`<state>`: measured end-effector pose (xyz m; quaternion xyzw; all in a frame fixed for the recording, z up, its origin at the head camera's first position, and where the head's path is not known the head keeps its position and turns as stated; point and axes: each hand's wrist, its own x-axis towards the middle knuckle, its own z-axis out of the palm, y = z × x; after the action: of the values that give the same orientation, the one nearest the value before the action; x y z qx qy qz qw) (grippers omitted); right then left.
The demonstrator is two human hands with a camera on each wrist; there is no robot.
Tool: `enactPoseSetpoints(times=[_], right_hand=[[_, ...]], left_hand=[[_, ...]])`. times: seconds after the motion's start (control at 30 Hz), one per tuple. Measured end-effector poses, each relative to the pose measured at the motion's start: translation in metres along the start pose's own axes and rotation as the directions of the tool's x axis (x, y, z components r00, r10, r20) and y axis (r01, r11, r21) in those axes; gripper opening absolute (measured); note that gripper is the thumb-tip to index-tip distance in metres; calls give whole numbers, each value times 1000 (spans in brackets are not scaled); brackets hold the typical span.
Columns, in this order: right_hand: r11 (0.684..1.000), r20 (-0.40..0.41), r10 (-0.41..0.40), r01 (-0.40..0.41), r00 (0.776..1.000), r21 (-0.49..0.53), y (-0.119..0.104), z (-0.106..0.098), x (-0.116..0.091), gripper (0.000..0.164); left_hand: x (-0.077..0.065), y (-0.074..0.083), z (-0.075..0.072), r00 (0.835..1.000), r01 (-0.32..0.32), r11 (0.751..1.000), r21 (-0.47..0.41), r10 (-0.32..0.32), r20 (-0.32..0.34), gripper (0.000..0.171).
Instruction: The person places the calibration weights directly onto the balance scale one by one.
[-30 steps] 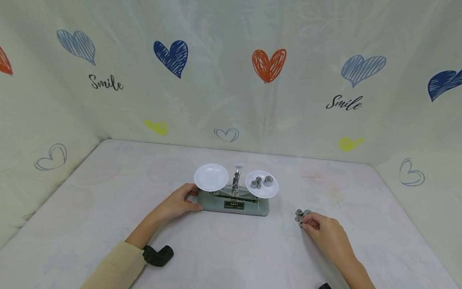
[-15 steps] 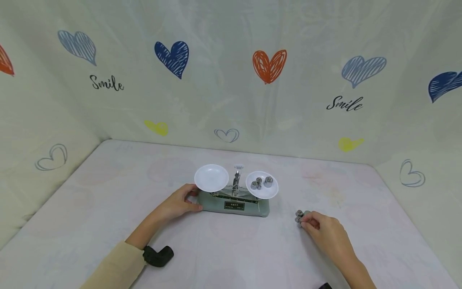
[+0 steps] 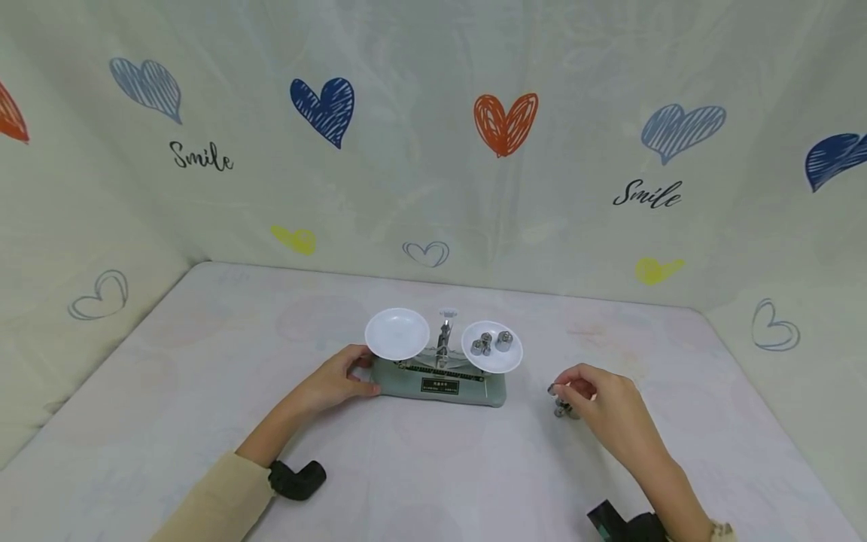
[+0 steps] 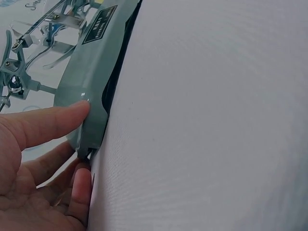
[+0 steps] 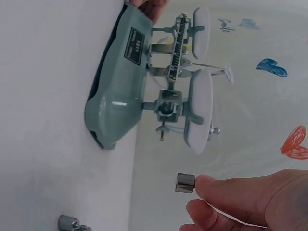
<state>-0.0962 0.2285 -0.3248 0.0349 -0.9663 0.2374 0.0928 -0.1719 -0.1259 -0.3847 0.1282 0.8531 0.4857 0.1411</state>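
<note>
A green balance scale point(image 3: 400, 380) with two white pans stands on the white table. At its left end my left hand point(image 3: 335, 380) grips the base, with the thumb on the front face and the fingers behind the end, as the left wrist view shows. My right hand point(image 3: 606, 403) pinches a small silver balance weight point(image 5: 185, 183) between thumb and fingertips, raised off the table to the right of the scale. Below that hand are more metal weights point(image 5: 68, 223), partly hidden by it in the head view. Several weights point(image 3: 504, 341) sit in the right pan point(image 3: 515, 360).
The left pan point(image 3: 396, 333) holds nothing. A pale cloth backdrop point(image 3: 420, 196) with printed hearts rises behind the table point(image 3: 305, 301). Black wrist devices, one on the left arm point(image 3: 296, 480) and one on the right point(image 3: 626, 525), sit near the sleeves.
My right hand has lifted from the weights on the table, up and slightly leftward, with one weight pinched. My left hand and the scale have stayed in place.
</note>
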Motion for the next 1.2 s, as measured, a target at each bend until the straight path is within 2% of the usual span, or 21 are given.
enactPoseSetpoints(times=[0.13, 0.53, 0.9, 1.2], right_hand=[[998, -23, -54, 54, 998, 16, -11, -5, 6, 6], [991, -34, -127, 128, 991, 39, -39, -7, 23, 8], [995, -2, -88, 88, 996, 42, -50, 3, 32, 10], [995, -5, -97, 97, 995, 21, -54, 13, 37, 8]], left_hand=[[0, 0, 0, 1000, -9, 1000, 4, 9, 0, 64], [0, 2, -1, 1000, -2, 1000, -28, 2, 2, 64], [0, 0, -1, 1000, -3, 1000, -14, 3, 3, 64], [1, -2, 0, 1000, 8, 1000, -20, -8, 5, 65]])
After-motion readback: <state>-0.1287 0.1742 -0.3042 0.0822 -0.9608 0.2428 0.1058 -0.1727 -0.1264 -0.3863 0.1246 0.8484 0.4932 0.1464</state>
